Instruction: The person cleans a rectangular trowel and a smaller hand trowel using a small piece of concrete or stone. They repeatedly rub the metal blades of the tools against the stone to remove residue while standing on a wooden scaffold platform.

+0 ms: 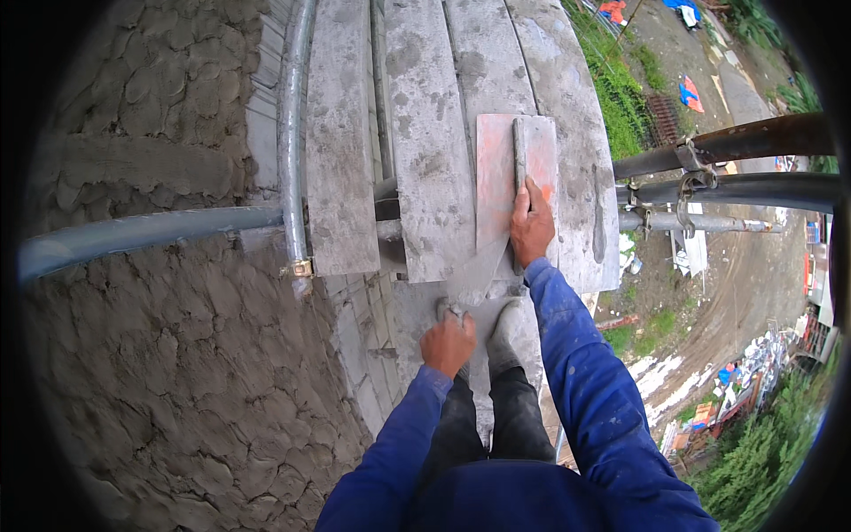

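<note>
My right hand: my right hand (532, 226) is curled around the near end of the handle (520, 146) on a flat board, so I have a tight grip on it.
The flat board: the board (495, 168) is worn pink and pale grey. Most of it sticks out to the far side of my right hand, and some is to the left. It is above the grey planks (432, 133), but I can't tell if it touches them.
My left hand: my left hand (449, 344) is closed in a fist around a trowel, nearer to me than my right hand. My fingers hide its handle.
The trowel: the trowel (472, 270) has a thin, pale blade that looks blurry. It points far and right from my fist, up to the near left corner of the board. I can't tell if the two touch.
My boots: two grey, dusty boots (505, 335) are under my arms, the left one mostly hidden by my left hand.
The wall: a lumpy brown-grey wall (177, 355) is on the left.
The pipes: a grey pipe (160, 238) crosses the wall. More pipes (745, 191) with clamps (696, 177) are on the right.
The ground: dirt (731, 275) and green plants (753, 470) are on the right.
</note>
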Motion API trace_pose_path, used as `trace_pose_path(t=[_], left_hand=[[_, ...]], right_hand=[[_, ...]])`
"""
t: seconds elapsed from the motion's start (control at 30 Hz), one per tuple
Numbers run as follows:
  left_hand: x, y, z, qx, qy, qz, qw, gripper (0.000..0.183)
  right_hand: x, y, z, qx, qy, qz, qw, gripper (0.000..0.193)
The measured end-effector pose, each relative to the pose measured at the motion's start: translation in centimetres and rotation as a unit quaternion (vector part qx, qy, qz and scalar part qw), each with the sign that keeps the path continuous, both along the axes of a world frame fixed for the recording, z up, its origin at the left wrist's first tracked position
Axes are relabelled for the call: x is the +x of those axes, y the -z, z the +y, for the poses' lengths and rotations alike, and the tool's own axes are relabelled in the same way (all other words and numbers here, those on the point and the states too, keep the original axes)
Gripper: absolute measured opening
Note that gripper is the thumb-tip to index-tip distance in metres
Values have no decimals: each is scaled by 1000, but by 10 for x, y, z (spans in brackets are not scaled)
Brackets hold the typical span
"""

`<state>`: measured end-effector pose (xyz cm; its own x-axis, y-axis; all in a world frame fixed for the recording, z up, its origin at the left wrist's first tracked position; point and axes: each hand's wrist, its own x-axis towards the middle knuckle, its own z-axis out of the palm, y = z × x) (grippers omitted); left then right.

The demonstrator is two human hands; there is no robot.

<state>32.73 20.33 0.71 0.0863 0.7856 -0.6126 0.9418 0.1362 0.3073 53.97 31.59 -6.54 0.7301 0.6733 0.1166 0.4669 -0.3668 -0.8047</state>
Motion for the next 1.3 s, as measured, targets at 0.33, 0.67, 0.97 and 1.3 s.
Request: trace_pose_path(t=[0.33,0.67,0.97,1.3], left_hand=[[18,12,12,41,4,4,999,51],[21,-5,15,-21,-28,2,999,57],[42,-13,5,-21,-68,-6,997,55],[64,0,40,-7,-78,-11,997,56]], right_hand=[[6,-1,-1,-4,-5,1,1000,36],[8,3,-4,-11,-20,-23,999,35],[7,-3,-7,-26,-11,-29,999,33],[11,-6,1,-16,-4,-45,999,32]])
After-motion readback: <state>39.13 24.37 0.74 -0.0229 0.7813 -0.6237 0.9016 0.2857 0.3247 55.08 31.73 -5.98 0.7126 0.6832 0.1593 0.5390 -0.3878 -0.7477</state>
